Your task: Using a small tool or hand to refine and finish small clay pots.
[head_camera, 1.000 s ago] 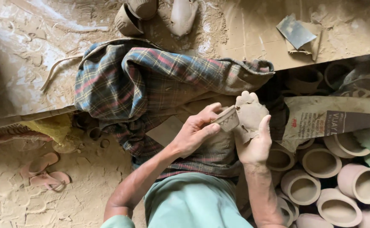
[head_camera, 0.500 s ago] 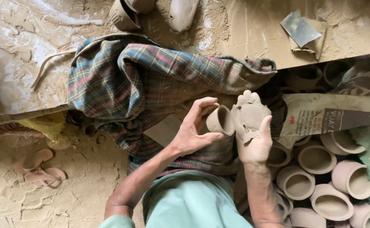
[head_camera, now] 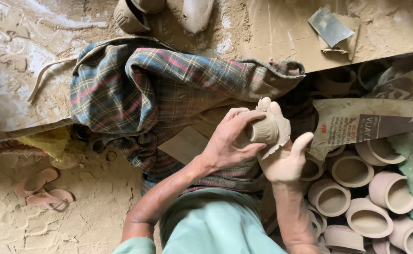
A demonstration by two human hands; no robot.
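Now the left hand [head_camera: 227, 141] has closed its fingers around the small ribbed, unfired grey clay cup [head_camera: 263, 131], turned onto its side, while the clay-coated right hand [head_camera: 284, 157] cups it underneath against a thin clay sheet [head_camera: 282, 136], above the plaid cloth [head_camera: 169, 80].

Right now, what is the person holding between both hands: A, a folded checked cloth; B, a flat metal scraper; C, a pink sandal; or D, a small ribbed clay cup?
D: the left hand wraps a small ribbed clay cup against the clay-coated right hand, while the sandals lie on the sandy floor, the metal scraper lies on the board above, and the checked cloth lies draped behind the hands.
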